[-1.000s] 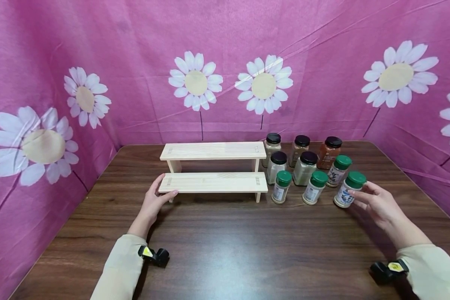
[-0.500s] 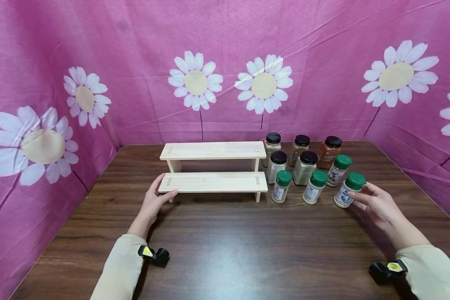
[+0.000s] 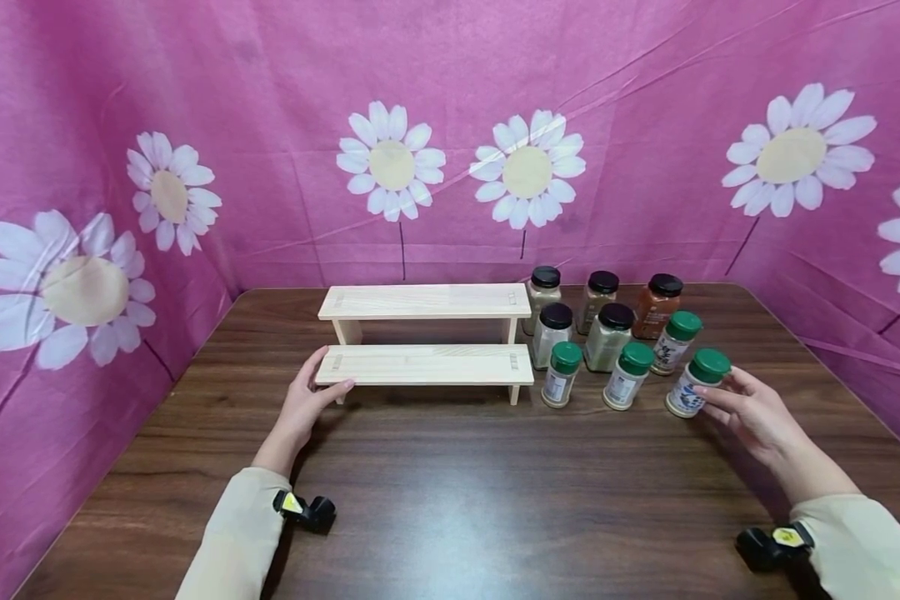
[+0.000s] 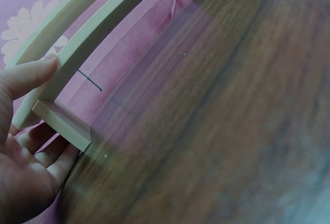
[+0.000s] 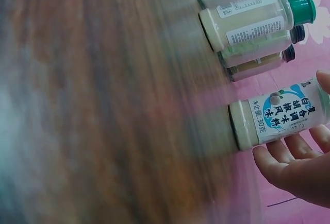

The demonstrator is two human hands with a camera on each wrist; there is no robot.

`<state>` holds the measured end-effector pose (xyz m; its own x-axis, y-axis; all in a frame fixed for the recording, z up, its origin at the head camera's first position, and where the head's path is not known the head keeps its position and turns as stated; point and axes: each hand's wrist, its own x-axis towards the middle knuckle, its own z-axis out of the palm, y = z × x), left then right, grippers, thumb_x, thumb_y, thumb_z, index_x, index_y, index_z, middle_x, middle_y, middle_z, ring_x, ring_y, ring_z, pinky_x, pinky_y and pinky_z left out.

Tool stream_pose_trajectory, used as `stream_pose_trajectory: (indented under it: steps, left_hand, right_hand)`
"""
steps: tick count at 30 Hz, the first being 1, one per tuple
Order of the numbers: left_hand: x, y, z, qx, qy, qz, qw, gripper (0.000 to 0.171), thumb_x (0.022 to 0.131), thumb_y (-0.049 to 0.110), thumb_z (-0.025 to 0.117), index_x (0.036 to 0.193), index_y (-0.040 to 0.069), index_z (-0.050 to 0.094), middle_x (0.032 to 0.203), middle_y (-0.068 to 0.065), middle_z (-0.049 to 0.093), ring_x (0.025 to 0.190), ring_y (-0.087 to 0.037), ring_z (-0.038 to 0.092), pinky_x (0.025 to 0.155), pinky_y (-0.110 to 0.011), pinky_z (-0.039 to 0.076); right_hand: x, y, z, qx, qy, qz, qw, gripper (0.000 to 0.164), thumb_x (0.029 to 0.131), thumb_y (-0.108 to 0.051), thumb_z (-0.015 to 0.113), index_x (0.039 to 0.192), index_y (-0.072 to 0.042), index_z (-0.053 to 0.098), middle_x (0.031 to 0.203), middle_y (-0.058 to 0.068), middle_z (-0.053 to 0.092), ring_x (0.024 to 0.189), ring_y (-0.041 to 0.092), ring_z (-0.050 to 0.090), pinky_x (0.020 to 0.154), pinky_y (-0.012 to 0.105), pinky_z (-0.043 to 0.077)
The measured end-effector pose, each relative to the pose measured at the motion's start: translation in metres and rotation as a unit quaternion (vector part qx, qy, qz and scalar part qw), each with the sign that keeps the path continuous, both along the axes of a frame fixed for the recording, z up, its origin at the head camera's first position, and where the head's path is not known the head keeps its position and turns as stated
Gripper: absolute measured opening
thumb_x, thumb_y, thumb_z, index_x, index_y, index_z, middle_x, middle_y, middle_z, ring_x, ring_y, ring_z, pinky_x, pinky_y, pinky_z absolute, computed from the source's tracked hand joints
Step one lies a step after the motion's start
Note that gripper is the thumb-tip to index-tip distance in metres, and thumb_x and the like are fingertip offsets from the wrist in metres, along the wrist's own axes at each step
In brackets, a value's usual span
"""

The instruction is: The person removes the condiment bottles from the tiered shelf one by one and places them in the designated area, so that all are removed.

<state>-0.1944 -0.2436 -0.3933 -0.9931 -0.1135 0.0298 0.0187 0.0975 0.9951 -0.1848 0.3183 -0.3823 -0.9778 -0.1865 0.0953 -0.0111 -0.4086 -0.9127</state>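
Note:
A pale wooden two-step rack stands on the table. My left hand grips its lower step at the left end. In the left wrist view, the thumb lies on the step's edge, and the other fingers reach below, beside the short leg. My right hand holds a small seasoning shaker with a green cap, at the right front of a group of jars. The right wrist view shows its white and blue label, with fingers on both sides of the body. The shaker's base is close to the tabletop.
Two green-capped shakers stand left of the held one, and another stands behind it. Several black-capped spice jars stand further back, close to the rack's right end. A pink flowered cloth hangs behind the brown table.
The shaker's green cap has dipped slightly toward me with my right hand on it. My left hand stays at the rack's left end.

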Motion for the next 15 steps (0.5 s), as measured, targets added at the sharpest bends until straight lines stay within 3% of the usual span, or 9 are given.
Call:
stream_pose_trajectory:
  steps: [8, 15]
  left_hand:
    - [0.004, -0.005, 0.002, -0.014, -0.015, -0.011, 0.9997, 0.080, 0.075, 0.006, 0.065, 0.138, 0.007, 0.015, 0.128, -0.017, 0.036, 0.107, -0.016, 0.039, 0.093, -0.031, 0.022]
    - [0.002, -0.025, 0.002, -0.028, -0.011, -0.047, 0.9984, 0.092, 0.073, 0.022, 0.069, 0.138, 0.005, 0.007, 0.132, -0.021, 0.030, 0.116, -0.030, 0.032, 0.095, -0.038, 0.024]
  right_hand:
    - [0.002, -0.002, 0.012, 0.014, 0.016, 0.006, 1.000, 0.035, 0.081, 0.015, 0.045, 0.102, -0.010, 0.058, 0.094, 0.002, 0.058, 0.086, 0.011, 0.055, 0.070, 0.025, 0.046]
    - [0.000, 0.003, 0.023, 0.057, 0.033, -0.020, 0.998, 0.039, 0.082, 0.012, 0.048, 0.111, -0.013, 0.054, 0.102, 0.000, 0.051, 0.088, 0.008, 0.054, 0.072, 0.022, 0.044]
